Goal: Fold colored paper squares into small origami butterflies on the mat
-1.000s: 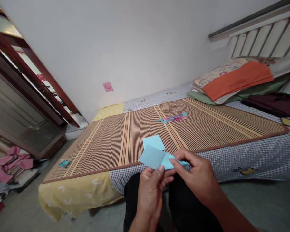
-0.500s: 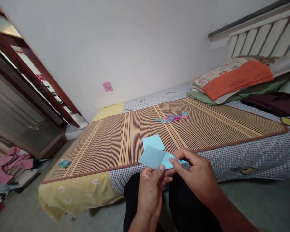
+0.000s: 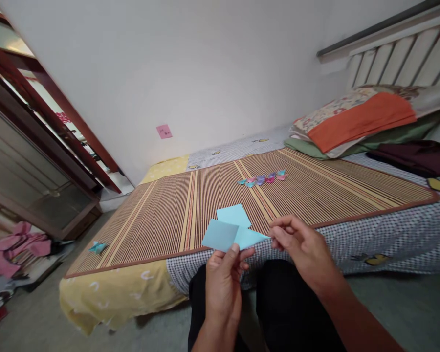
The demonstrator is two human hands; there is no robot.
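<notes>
Between thumb and fingers, my left hand (image 3: 225, 278) holds a light blue paper (image 3: 220, 235) at its lower edge. The paper is flat and square on the left and folded to a long point on the right. My right hand (image 3: 302, 247) is closed in a pinch at the tip of that point. Behind the held paper, a second light blue sheet (image 3: 234, 215) lies on the striped mat (image 3: 161, 215). Farther back sits a row of several small folded papers (image 3: 261, 180) in blue, purple and pink.
A small blue folded paper (image 3: 97, 247) rests near the mat's left corner. Pillows (image 3: 363, 120) and dark folded cloth (image 3: 418, 156) are at the right of the bed. A pink note (image 3: 164, 131) is on the wall. Pink clothes (image 3: 22, 249) lie at far left.
The held paper has shifted left with my left hand. My right hand has slid outward to the pointed tip, and its fingers no longer cover the folded part.
</notes>
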